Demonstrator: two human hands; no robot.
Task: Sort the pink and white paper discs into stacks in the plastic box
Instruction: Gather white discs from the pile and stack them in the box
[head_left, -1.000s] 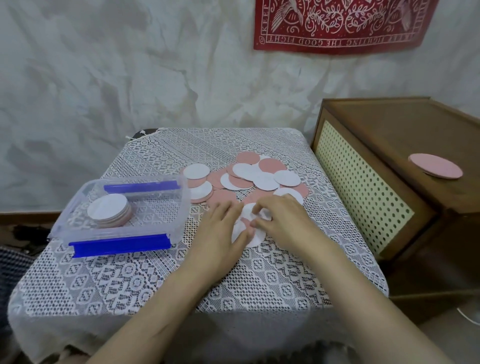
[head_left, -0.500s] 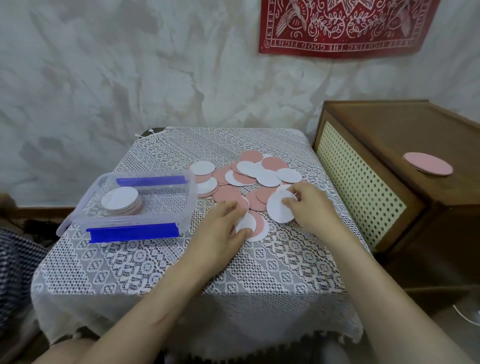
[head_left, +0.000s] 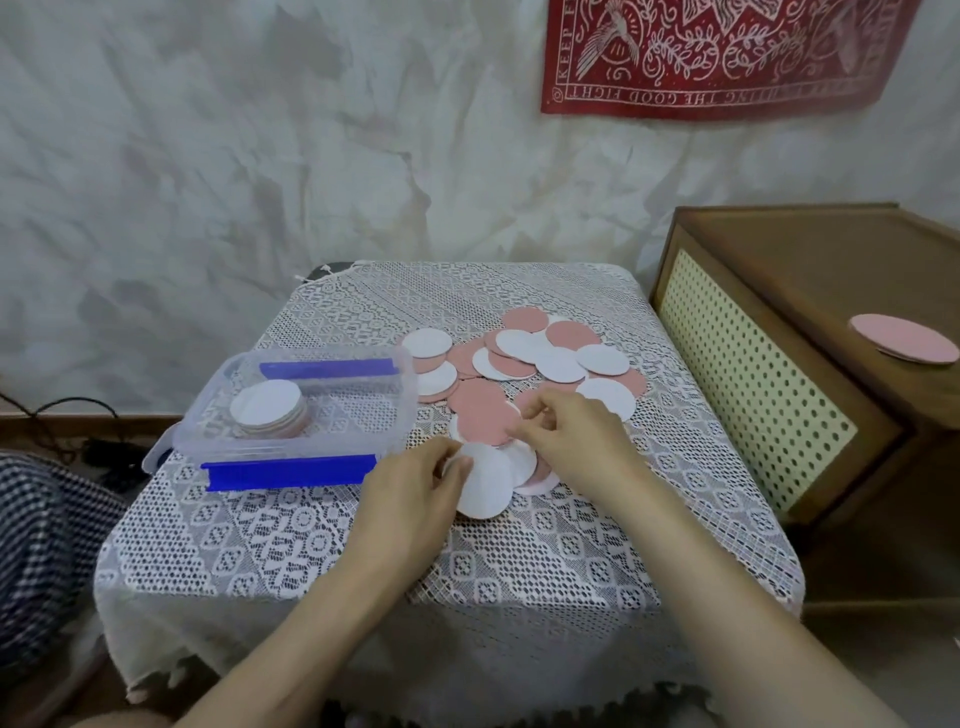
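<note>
Pinching with both: my left hand (head_left: 415, 493) holds the edge of a white disc (head_left: 485, 486), my right hand (head_left: 576, 441) nips a pink disc (head_left: 480, 413), low over the lace cloth (head_left: 519, 561). Paper discs look light, thin and bendy, I think, so edges are best. The plastic box (head_left: 311, 449) sits just left; a wooden cabinet (head_left: 779, 291) right.
</note>
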